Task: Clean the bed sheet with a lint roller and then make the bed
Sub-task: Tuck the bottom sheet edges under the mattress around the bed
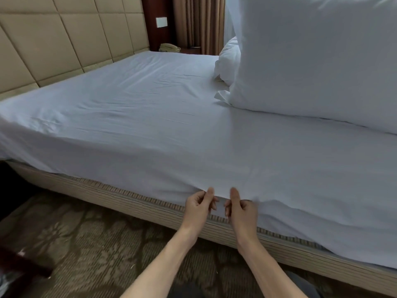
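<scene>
In the head view, our left hand [198, 204] and right hand [242, 208] sit close together at the near edge of the bed sheet [171, 125]. Each seems to pinch the hem, thumb on top and fingers curled beneath. The sheet spreads away from our fingers across the mattress. Its edge runs left to right along the bed base [120, 196], equally near both hands. A pillow [311, 61] stands at the far right.

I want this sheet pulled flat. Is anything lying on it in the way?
Yes: a pillow rests on the sheet at the right, a bunched duvet behind it. Left hand and right hand pinch the sheet's edge.
</scene>
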The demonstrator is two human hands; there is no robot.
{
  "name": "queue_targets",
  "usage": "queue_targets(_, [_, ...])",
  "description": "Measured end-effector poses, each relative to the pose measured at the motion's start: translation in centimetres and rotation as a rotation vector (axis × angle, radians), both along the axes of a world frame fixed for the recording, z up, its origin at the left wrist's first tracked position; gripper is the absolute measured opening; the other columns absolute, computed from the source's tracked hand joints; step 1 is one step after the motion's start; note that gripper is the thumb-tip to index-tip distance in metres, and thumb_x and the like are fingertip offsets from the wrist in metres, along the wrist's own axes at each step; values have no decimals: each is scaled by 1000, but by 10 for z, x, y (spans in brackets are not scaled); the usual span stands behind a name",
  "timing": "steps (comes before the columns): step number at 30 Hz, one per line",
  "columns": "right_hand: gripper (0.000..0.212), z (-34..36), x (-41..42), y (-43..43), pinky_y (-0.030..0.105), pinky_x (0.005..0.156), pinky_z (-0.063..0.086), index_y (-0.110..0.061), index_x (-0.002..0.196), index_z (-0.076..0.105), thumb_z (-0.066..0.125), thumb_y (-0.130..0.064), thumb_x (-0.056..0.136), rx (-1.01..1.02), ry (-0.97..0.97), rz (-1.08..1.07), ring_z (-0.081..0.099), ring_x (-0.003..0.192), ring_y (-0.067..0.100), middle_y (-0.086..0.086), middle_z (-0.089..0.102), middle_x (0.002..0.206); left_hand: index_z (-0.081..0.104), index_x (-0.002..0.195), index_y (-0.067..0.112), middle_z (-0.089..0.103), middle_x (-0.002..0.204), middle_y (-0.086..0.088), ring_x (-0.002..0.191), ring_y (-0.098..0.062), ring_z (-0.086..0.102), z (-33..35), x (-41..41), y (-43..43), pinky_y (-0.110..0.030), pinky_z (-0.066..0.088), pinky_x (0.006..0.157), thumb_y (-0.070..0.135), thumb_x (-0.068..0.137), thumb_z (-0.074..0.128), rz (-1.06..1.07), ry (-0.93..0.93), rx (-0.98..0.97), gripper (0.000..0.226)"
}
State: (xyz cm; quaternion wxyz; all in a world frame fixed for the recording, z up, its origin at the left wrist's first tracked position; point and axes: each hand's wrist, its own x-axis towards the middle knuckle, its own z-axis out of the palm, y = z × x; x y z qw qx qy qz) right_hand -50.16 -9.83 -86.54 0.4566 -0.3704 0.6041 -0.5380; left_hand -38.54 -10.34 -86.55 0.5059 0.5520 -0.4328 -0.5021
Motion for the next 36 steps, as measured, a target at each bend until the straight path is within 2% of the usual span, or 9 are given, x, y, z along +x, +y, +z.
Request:
queue_targets(2, [54,-6,10,-3,32,59,39,-8,70,67,54,-52,98,21,-68,0,53,55,15,4,59,57,74,81,3,61,66,-3,65,-14,56,4,11,-8,-20,45,59,40,101,58,61,38,17,45])
queue_targets(4, [58,-9,25,-6,29,56,38,-7,79,71,54,-60,95,91,-107,67,54,55,12,3,61,61,76,82,3,66,65,-3,57,-10,56,12,28,-19,-19,43,52,48,101,55,236,84,53,53])
queue_targets(7, [64,-5,47,-17,24,49,38,-10,90,76,53,-69,91,175,-146,197,56,55,12,3,66,66,76,80,9,73,70,-1,53,-9,58,17,56,-38,-25,41,53,63,99,47,404,16,121,64])
queue_targets(12, [55,2,71,-39,24,51,38,-8,91,77,58,-60,93,158,-270,88,54,60,11,0,66,66,70,78,8,64,64,2,57,-10,55,5,67,-53,-25,40,55,51,102,51,373,-28,71,52])
queue_targets(17, [49,0,77,-24,24,58,44,-2,79,75,58,-43,99,41,-154,40,56,57,10,3,64,59,61,72,9,52,58,1,53,-8,46,-3,70,-49,-23,37,54,34,105,53,362,70,-25,42])
queue_targets(23, [51,-5,77,-1,29,63,48,0,66,69,59,-36,100,-44,-56,36,55,51,14,4,59,51,49,64,10,39,54,-2,48,-11,34,-8,77,-24,-25,28,47,30,104,55,326,-7,-152,45])
queue_targets(29, [58,-17,66,-22,28,64,46,4,68,67,56,-43,99,-22,2,113,55,51,12,3,58,52,53,66,10,44,57,-3,51,-11,41,-21,72,-35,-25,33,51,33,103,56,350,54,-89,44])
queue_targets(33, [50,-23,63,-40,24,61,47,0,77,72,59,-43,99,-9,-62,111,58,58,12,4,65,60,62,74,8,54,64,-1,59,-7,50,-26,61,-46,-16,43,58,35,104,53,382,105,-79,41])
queue_targets(36, [41,-25,62,-39,20,59,49,-7,90,77,63,-45,96,41,-126,93,64,66,11,2,74,74,67,83,6,66,73,-5,67,-9,62,-31,49,-47,-19,50,68,44,102,54,451,184,-13,45])
